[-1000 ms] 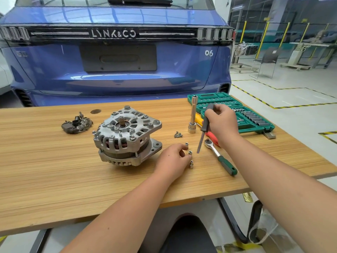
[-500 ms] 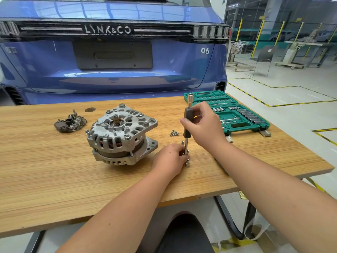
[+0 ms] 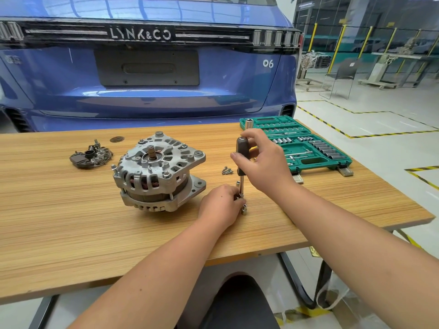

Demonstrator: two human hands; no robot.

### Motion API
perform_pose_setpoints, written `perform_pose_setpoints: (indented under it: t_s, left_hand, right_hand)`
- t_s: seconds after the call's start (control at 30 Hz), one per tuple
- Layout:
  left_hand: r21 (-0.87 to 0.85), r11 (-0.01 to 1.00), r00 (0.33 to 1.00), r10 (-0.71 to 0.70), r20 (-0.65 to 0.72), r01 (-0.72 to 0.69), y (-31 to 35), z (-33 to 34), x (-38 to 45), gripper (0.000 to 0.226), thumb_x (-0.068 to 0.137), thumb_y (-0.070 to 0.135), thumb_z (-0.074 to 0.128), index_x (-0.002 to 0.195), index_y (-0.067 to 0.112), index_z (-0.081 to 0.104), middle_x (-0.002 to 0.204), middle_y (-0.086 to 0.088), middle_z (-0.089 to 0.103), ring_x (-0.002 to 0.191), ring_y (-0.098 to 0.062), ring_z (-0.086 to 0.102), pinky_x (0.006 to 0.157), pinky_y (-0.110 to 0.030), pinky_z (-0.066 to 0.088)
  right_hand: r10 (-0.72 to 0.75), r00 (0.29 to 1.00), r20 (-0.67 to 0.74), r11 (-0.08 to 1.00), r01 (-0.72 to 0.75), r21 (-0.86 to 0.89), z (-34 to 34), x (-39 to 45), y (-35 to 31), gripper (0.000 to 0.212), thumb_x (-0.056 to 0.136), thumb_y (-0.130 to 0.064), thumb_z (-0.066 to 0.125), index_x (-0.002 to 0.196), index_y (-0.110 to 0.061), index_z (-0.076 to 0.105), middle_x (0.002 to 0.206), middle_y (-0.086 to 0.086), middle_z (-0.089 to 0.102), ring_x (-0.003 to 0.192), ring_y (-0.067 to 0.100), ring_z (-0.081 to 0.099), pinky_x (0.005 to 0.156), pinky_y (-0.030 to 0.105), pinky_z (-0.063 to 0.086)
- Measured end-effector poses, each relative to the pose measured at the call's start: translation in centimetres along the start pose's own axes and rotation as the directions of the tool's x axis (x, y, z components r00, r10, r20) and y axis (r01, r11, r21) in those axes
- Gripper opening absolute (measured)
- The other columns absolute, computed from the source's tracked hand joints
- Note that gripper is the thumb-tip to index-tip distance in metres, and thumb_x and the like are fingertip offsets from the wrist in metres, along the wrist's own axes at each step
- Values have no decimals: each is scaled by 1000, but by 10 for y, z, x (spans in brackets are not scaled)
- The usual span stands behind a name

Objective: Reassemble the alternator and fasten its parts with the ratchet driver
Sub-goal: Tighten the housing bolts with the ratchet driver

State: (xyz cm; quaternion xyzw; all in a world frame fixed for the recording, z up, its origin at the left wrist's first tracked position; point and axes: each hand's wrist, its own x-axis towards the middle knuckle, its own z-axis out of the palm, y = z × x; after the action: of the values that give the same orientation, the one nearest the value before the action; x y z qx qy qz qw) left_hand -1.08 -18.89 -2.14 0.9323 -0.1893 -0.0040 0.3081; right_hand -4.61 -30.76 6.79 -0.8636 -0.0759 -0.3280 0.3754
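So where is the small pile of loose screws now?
In the head view, the loose screws lie on the table, between the alternator and the driver.

I saw the right hand (image 3: pixel 263 162) gripping the dark handle of the driver (image 3: pixel 241 160), which stood upright over the wooden table (image 3: pixel 71 229). Its metal shaft ran down to the left hand (image 3: pixel 219 205), whose fingers were curled around the lower end, where a small socket (image 3: pixel 244 208) stood just beside them. The alternator (image 3: pixel 158 174) sat to the left of both hands, apart from them. A dark rectifier part (image 3: pixel 91 156) lay farther left. Loose screws (image 3: pixel 226 170) lay near the driver. The green socket case (image 3: pixel 297 143) lay open behind, before a blue car (image 3: pixel 147 67).
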Motion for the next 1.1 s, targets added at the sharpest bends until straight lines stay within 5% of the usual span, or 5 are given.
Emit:
perform_pose_setpoints:
  t_s: [0.4, 0.63, 0.77, 0.93, 1.1]
  left_hand:
    - [-24, 999, 1000, 20, -18, -21, 2, -4, -3, 34, 103, 46, 49, 72, 33, 51, 77, 11, 56, 81, -19, 57, 55, -30, 32]
    - [-94, 993, 997, 67, -37, -70, 4, -6, -2, 21, 103, 40, 54, 84, 33, 57, 85, 9, 56, 88, -21, 56, 74, -38, 49]
    - [-78, 994, 996, 79, -41, -82, 3, -7, -4, 22, 103, 37, 55, 84, 29, 59, 79, 13, 51, 84, -19, 53, 67, -34, 40]
    - [-74, 995, 998, 59, -38, -62, 4, -10, -6, 24, 104, 36, 55, 82, 27, 59, 75, 13, 49, 82, -18, 51, 66, -33, 36]
    - [-85, 995, 998, 43, -49, -48, 1, -15, -16, 25, 103, 36, 56, 82, 25, 59, 77, 11, 53, 81, -16, 53, 65, -33, 36]
  right_hand:
    - [43, 998, 46, 999, -43, 1, 5, 3, 1, 36, 89, -27, 74, 122, -24, 59, 100, -1, 62, 85, 17, 63, 69, 22, 49]
    - [148, 983, 110, 985, -157, 78, -7, -1, 6, 33, 87, -31, 76, 110, -36, 54, 90, -12, 62, 80, 11, 66, 70, 18, 51]
    - [337, 931, 140, 910, -360, 205, -18, 8, 8, 22, 97, -52, 55, 95, -32, 65, 89, -1, 66, 78, 20, 66, 67, 39, 57]
    - [521, 821, 236, 705, -257, -661, -36, 9, 44, 24, 95, -37, 60, 76, -22, 58, 77, 1, 62, 71, 18, 62, 57, 30, 51]
    - [595, 754, 278, 532, -110, -840, -9, -13, 67, 17, 90, -12, 59, 107, -15, 61, 80, 1, 50, 68, 18, 54, 64, 32, 54]
